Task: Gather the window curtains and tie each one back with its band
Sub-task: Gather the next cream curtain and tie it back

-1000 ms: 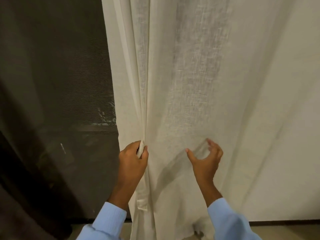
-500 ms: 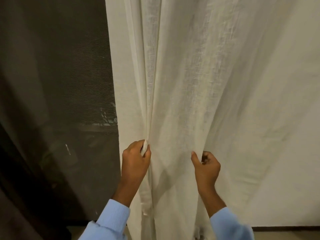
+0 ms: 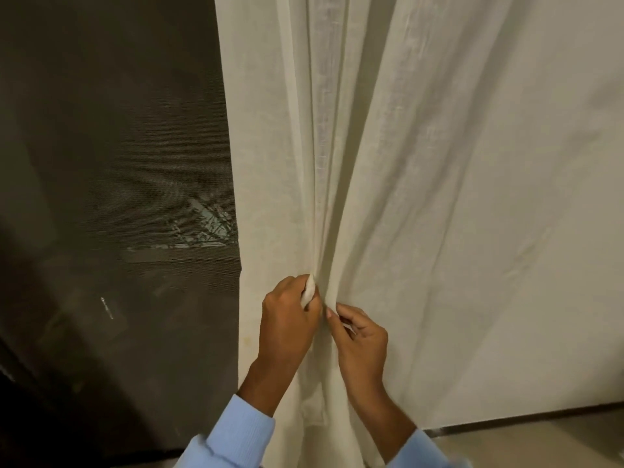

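Note:
A cream, loosely woven curtain (image 3: 422,163) hangs from the top of the view to the floor, filling the middle and right. My left hand (image 3: 287,319) grips a bunch of its folds at waist height, with cloth poking out between thumb and fingers. Right beside it, my right hand (image 3: 363,336) pinches another fold and holds it against the gathered bunch. The folds fan out upward from the two hands. No tie-back band is in view.
A dark window with a mesh screen (image 3: 111,180) takes up the left side, showing faint reflections. A plain wall lies behind the curtain on the right, and a dark skirting strip (image 3: 526,418) meets the pale floor at the lower right.
My right hand closed on a fold of the curtain and pulled it leftward until it met my left hand. The left hand kept its grip on the gathered folds.

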`<control>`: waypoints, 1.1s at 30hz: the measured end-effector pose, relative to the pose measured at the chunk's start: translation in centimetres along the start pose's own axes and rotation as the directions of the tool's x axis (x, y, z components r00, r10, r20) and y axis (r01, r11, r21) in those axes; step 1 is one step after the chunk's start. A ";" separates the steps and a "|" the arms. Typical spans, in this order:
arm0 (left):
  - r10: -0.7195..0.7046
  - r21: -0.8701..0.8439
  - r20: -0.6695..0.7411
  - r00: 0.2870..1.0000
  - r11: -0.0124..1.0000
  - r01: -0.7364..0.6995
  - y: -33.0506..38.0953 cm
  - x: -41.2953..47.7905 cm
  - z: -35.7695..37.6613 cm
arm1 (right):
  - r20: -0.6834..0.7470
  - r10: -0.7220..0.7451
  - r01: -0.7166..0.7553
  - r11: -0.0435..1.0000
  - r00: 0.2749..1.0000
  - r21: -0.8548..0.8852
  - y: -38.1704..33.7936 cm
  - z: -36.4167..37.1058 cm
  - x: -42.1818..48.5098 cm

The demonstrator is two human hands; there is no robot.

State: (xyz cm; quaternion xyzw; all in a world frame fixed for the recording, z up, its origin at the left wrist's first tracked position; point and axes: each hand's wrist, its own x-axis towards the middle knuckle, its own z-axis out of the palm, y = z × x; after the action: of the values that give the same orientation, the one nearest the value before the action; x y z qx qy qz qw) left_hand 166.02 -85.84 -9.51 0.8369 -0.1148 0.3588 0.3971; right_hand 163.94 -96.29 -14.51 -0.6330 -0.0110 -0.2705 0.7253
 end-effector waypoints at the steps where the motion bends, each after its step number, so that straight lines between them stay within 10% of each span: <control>1: 0.002 -0.015 0.008 1.000 1.000 -0.002 0.0 0.0 0.0 | 0.003 -0.016 0.016 1.000 1.000 -0.017 0.0 0.3 0.0; 22: 0.056 0.050 0.168 0.984 0.997 -0.065 1.2 -0.9 -3.1 | -0.109 -0.169 0.144 0.968 0.980 -0.205 0.6 0.9 -1.7; 33: 0.047 0.059 0.216 0.975 0.996 -0.061 1.7 -0.9 -3.2 | 0.099 -0.264 0.280 0.934 0.959 -0.223 1.5 0.6 -1.9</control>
State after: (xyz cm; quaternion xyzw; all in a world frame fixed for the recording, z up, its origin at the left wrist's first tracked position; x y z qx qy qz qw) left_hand 162.93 -84.70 -7.75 0.8799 -0.1678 0.2804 0.3450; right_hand 163.14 -94.91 -16.41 -0.7153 -0.0908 -0.3462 0.6002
